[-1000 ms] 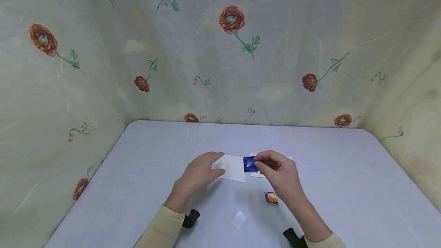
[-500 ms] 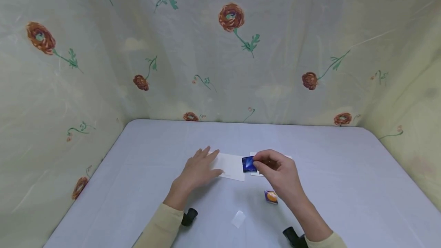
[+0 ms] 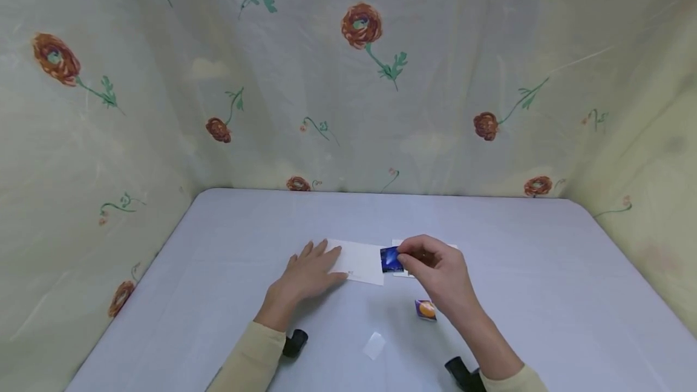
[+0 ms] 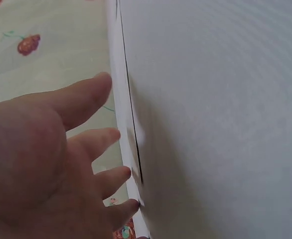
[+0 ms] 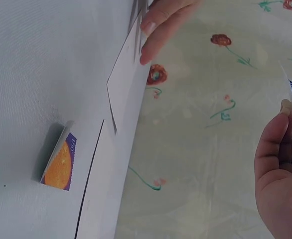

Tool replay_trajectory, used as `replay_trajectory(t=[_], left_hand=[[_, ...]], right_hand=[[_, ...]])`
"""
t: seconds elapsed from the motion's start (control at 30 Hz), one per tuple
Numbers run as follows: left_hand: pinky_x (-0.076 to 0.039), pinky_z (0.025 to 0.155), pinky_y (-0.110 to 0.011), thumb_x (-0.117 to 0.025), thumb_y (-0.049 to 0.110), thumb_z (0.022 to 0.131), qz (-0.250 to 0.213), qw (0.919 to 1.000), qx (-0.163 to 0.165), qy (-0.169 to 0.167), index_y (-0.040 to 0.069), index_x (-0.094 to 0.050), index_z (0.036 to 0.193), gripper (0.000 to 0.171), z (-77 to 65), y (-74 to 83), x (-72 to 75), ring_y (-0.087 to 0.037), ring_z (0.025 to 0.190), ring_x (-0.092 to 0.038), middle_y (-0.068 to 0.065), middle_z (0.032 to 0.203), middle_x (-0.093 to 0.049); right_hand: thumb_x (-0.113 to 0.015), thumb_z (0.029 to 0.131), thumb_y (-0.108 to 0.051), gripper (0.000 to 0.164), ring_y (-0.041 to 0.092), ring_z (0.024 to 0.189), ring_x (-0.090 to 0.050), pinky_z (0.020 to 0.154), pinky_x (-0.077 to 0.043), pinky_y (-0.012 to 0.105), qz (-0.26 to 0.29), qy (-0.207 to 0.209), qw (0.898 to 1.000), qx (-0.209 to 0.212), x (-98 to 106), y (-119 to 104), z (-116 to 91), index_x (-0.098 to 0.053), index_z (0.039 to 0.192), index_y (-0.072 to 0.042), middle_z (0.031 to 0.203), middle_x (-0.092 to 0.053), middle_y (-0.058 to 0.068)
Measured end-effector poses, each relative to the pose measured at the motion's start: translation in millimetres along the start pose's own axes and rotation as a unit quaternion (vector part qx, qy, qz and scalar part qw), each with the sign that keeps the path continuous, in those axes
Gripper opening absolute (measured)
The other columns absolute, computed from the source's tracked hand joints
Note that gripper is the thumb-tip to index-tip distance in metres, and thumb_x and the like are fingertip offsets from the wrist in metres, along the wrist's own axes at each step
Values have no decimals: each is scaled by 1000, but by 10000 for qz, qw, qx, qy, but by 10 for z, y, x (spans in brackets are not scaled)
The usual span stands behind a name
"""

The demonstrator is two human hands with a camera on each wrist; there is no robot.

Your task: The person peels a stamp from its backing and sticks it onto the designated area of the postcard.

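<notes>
My right hand pinches a small dark-blue stamp between thumb and fingertips. It is held over the right end of a flat white card. In the right wrist view the stamp shows nearly edge-on. My left hand is at the card's left end, fingers extended and spread, fingertips right at its edge. The left wrist view shows the palm side of that hand. Small print marks the card's lower left. Nearer to me lies an orange and purple stamp with a perforated edge, bent up from the table.
A second white card lies to the right, partly hidden behind the right hand. A small translucent white piece lies near the front of the white-covered table. Flower-patterned curtains stand around the table.
My left hand has lowered and moved slightly left, its fingers going from a curved pose above the card to spread at its edge. The right hand still holds the blue stamp in nearly the same place.
</notes>
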State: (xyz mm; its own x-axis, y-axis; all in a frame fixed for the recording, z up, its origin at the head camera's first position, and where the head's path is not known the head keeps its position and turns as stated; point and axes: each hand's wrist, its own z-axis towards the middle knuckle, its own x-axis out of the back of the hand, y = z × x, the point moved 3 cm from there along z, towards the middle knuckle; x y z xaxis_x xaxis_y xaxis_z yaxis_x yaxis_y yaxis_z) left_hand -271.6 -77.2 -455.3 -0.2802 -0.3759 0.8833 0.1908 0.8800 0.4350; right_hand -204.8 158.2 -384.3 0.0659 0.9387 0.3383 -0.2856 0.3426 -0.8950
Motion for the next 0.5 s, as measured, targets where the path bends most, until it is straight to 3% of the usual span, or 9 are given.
replay_trajectory(t=[0.27, 0.5], left_hand=[[-19, 118, -66, -57, 44, 97, 243, 9997, -67, -28, 18, -46, 149, 59, -39, 44, 15, -40, 152, -21, -10, 163, -31], [-31, 118, -55, -60, 39, 97, 700, 9974, -97, 124, 15, -49, 148, 57, -37, 74, 4, -34, 149, -32, -10, 159, -38]], right_hand=[[-69, 93, -8, 6, 17, 83, -64, 72, -58, 22, -95, 19, 9999, -52, 16, 13, -9, -71, 98, -11, 99, -70, 9], [-69, 93, -9, 6, 17, 84, -64, 72, -57, 21, -103, 0, 9999, -38, 5, 31, 8, -71, 98, -10, 99, -70, 9]])
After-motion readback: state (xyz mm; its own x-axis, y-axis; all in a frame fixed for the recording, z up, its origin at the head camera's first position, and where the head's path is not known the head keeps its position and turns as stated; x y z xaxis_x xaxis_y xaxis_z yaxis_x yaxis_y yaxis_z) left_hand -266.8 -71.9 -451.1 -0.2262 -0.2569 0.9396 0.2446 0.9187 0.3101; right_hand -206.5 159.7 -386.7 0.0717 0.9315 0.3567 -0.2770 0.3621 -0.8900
